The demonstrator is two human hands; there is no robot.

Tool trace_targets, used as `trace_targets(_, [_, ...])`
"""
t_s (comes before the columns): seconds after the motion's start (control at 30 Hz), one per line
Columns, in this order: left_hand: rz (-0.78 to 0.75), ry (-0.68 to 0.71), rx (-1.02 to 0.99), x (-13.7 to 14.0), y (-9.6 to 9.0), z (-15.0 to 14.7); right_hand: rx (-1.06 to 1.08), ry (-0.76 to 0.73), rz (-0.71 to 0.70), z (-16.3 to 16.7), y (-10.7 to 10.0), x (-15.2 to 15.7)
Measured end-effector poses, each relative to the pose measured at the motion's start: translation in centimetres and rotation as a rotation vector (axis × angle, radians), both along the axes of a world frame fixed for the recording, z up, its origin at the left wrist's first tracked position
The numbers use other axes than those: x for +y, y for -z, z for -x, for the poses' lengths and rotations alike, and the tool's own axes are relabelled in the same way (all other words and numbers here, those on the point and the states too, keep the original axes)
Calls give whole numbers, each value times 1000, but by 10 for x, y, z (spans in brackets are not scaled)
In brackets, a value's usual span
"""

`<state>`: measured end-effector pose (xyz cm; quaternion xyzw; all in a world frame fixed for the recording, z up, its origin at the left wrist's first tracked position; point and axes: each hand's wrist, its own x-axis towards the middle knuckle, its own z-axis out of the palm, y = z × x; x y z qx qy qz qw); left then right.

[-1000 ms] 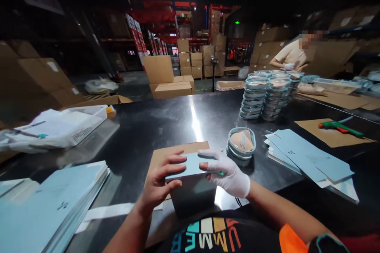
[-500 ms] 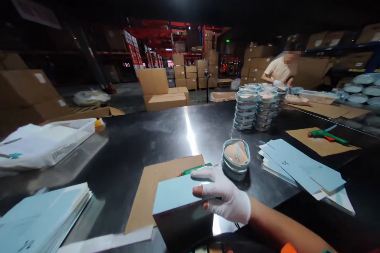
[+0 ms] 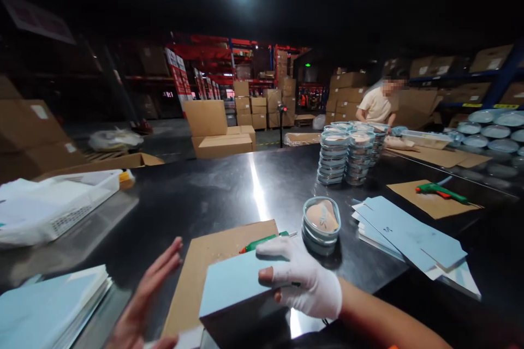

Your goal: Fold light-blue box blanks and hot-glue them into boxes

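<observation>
The right hand (image 3: 301,278), in a white glove, has its grip closed on the pale blue rectangular cardboard box (image 3: 237,289), thumb on the lid and fingers curled over its right edge; the box sits at the near edge of the dark glossy worktop (image 3: 229,185), partly on a flat brown cardboard sheet (image 3: 213,256); the bare left hand (image 3: 143,305) hovers just left of the box with fingers spread and its grip released, touching nothing; a green-handled tool (image 3: 264,240) lies on the sheet just beyond the gloved hand; a round clear-lidded tin with a peach insert (image 3: 321,221) stands just right of it; a fan of pale blue flat card blanks (image 3: 409,234) lies toward the right edge; two tall stacks of the same round tins (image 3: 346,158) stand farther back; a second stack of pale blue cards (image 3: 45,311) fills the near left corner; a white plastic tray (image 3: 57,204) rests along the left edge; a person in a beige shirt (image 3: 376,104) works at the far right corner.
</observation>
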<state>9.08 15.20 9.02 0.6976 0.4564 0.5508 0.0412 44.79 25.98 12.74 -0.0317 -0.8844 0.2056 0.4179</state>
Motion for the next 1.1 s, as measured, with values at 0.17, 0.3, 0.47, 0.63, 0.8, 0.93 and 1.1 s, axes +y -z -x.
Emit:
trace_targets(0.17, [-190,293,238,31,-2,-64,8,-22,-2,-5,-2,-5])
trace_targets(0.3, [-277,368,304,39,-9,-76,-22,20,46,-12,-1,-8])
trace_targets(0.47, [-235,302,249,29,-6,-78,48,-6,24,-6,-9,-10])
trace_targets(0.63, [-238,302,230,25,-9,-80,13,12,10,1,-11,-8])
trace_targets(0.8, [-258,384,295,29,-17,-73,-37,-21,46,-3,-4,-5])
trace_targets(0.93, [-231,371,244,29,-17,-74,-49,-53,93,-8,2,-8])
trace_targets(1.1, [-141,524,188,31,-18,-65,-159,-107,268,-18,-23,17])
